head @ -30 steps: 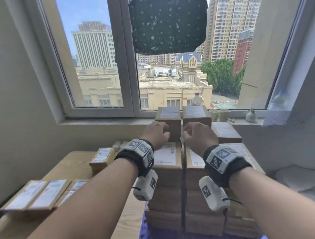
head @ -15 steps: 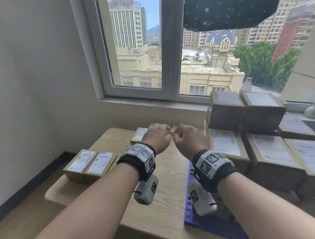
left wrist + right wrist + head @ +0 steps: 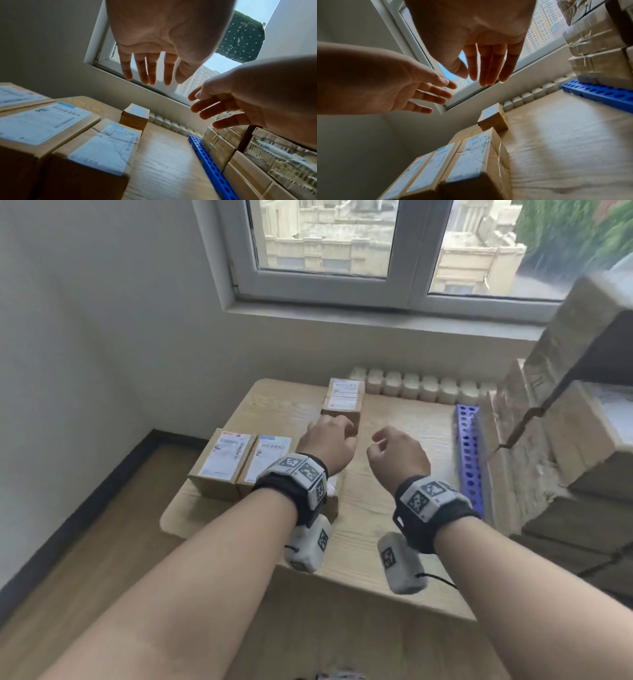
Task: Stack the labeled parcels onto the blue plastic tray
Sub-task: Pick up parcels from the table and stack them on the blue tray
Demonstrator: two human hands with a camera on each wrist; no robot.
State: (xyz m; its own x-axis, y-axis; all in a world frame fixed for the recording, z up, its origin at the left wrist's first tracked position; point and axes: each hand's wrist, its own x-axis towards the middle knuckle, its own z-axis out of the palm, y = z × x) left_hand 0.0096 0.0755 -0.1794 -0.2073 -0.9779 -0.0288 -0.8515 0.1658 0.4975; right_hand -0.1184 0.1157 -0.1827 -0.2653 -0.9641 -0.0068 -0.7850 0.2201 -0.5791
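Both hands hover empty over the wooden table [image 3: 394,525], fingers relaxed and apart. My left hand [image 3: 329,441] hangs just in front of a small labeled parcel [image 3: 344,398], above its near end and not touching it. My right hand [image 3: 397,450] is a little to its right over bare table. Three labeled parcels [image 3: 222,463] lie side by side at the table's left edge; the nearest one [image 3: 106,148] is under my left wrist. The blue plastic tray [image 3: 469,457] shows its perforated edge at the right, under a tall stack of parcels [image 3: 565,440].
A row of white bottles [image 3: 421,388] lines the table's back edge under the window sill [image 3: 376,316]. A wall closes off the left side, with wood floor [image 3: 85,559] below the table's rounded corner.
The view has swung left and down, away from the stack. Both hands left the top parcels on the tray and came over the table near the loose parcels, then spread apart.
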